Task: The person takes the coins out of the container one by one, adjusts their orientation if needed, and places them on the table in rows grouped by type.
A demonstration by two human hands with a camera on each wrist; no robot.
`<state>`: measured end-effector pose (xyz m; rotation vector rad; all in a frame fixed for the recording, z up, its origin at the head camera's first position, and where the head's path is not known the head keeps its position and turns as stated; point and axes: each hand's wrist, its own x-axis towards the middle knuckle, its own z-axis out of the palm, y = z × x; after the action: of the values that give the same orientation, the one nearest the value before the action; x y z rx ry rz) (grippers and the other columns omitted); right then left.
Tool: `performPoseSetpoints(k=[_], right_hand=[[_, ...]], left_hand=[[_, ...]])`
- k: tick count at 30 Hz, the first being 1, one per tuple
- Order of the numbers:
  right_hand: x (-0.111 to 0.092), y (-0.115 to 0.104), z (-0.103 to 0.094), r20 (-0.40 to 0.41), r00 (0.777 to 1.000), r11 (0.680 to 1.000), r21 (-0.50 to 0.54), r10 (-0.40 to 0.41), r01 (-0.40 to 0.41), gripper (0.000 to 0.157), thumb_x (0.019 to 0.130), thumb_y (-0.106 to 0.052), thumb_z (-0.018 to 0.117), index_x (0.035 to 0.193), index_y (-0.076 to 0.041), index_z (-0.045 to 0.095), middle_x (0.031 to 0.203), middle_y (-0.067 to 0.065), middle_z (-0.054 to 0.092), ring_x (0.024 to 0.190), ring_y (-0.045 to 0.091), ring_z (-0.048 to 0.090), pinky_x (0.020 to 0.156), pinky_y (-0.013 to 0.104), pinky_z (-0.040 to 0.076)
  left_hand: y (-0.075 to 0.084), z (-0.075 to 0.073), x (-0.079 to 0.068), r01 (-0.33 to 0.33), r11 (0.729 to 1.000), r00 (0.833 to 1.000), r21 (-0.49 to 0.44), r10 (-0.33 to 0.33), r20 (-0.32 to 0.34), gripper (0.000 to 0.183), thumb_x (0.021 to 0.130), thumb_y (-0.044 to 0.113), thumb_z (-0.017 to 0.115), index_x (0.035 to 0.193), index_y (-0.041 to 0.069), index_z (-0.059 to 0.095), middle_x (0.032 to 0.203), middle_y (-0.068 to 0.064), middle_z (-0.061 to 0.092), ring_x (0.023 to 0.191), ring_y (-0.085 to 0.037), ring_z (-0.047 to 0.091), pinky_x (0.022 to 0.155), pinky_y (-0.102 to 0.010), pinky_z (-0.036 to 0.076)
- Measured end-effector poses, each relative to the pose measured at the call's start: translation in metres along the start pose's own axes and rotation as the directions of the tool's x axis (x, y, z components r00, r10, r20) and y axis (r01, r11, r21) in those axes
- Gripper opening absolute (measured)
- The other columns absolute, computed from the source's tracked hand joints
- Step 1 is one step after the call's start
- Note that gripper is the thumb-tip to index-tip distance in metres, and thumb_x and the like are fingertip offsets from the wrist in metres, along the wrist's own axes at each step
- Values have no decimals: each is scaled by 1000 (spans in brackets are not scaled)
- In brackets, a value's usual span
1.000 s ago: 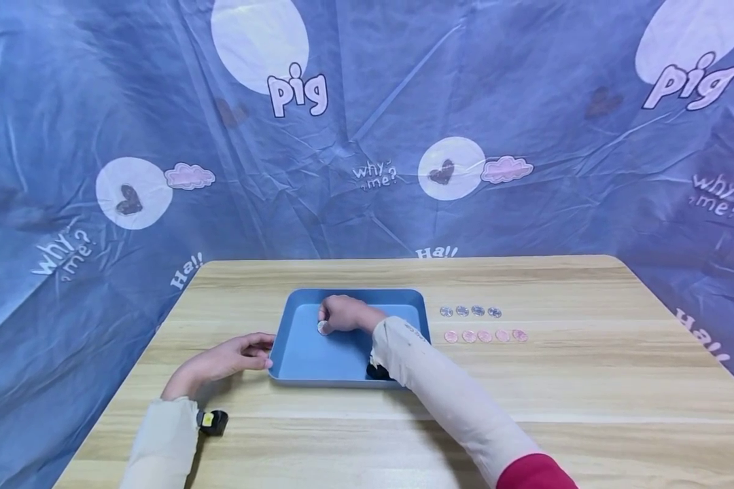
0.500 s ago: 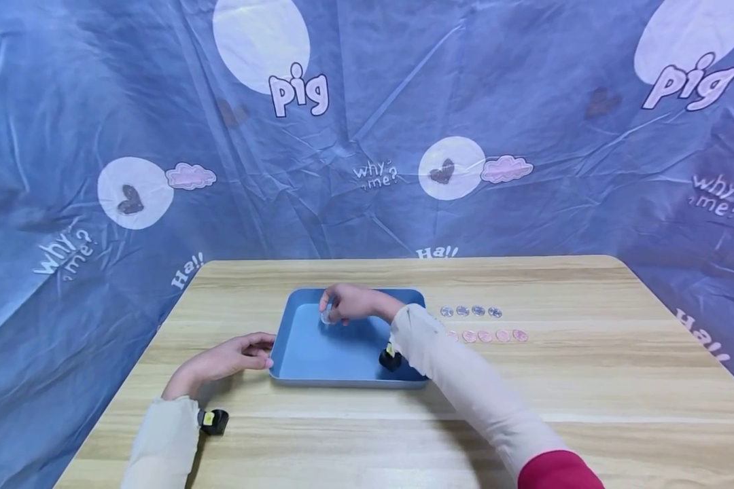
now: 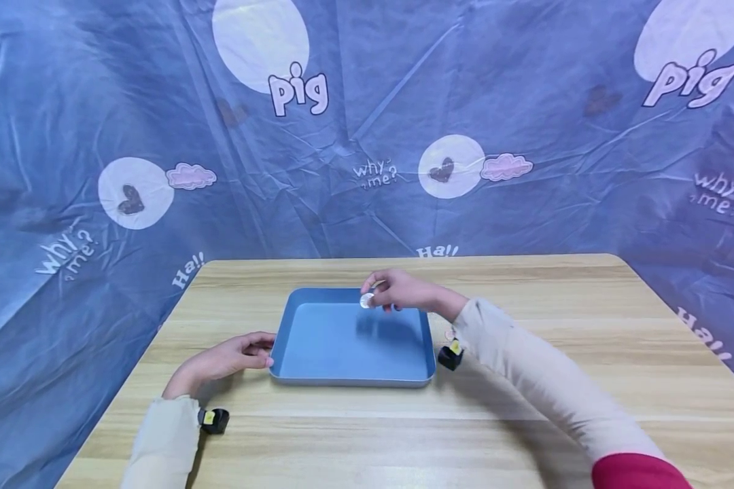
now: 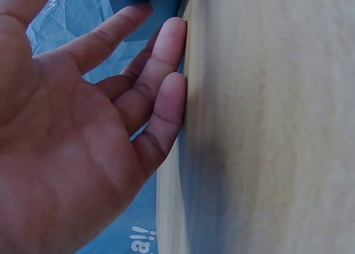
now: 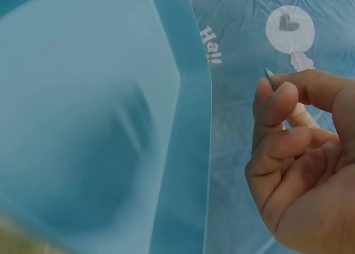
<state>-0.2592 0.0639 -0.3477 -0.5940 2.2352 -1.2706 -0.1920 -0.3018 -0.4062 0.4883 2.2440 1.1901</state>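
Note:
My right hand [image 3: 406, 291] pinches a round silver coin [image 3: 367, 300] between thumb and fingertips, held up over the back right part of a blue rectangular tray [image 3: 351, 382]. In the right wrist view the coin [image 5: 269, 76] shows nearly edge-on as a thin sliver, the other fingers curled below it. At the tray's left side my left hand [image 3: 235, 356] touches the rim with its fingertips. Seen from the left wrist, its fingers [image 4: 169, 101] are loosely bent, two of them resting against the wooden table. Nothing lies on the tray's visible floor.
Right of the tray, one pinkish coin [image 3: 449, 335] peeks out on the wooden table [image 3: 355, 435] beside my right sleeve [image 3: 526, 360], which hides the other coins there. Behind the table hangs a printed blue cloth [image 3: 367, 122].
My right hand has lifted the silver coin off the tray's floor and carried it to the right. Its arm now covers the rows of coins. The left hand has stayed put.

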Motion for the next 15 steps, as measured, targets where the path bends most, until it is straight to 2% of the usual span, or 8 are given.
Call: performPoseSetpoints(k=[4,8,11,15], right_hand=[[-21,2,-23,-44,999,999,33,20,-18,28,89,-10,64,116,-4,57,77,-3,63,59,11,51,51,21,37],[-44,9,-52,-103,994,1000,4,23,-22,32,90,-10,64,119,-1,55,79,-2,63,60,11,51,52,21,39],[-64,23,-74,-157,987,998,-58,24,-33,32,90,-11,64,119,1,55,77,0,60,62,10,51,52,21,39],[-92,49,-97,-205,977,993,-83,64,-82,34,90,-10,63,119,4,53,79,0,60,62,10,51,52,22,40]], left_hand=[[0,-1,-2,7,1000,1000,26,-7,1,67,95,28,62,146,-6,34,142,-28,43,114,-22,53,91,-24,46],[1,-2,-2,13,1000,1000,27,-13,-1,68,95,29,61,146,-6,33,142,-28,41,115,-22,53,92,-28,46],[2,-1,-1,17,1000,1000,19,-17,0,67,95,29,62,146,-6,34,142,-27,42,113,-19,53,92,-26,46],[3,1,0,16,1000,1000,24,-16,0,67,95,29,62,145,-5,35,141,-26,44,112,-18,54,89,-23,46]])
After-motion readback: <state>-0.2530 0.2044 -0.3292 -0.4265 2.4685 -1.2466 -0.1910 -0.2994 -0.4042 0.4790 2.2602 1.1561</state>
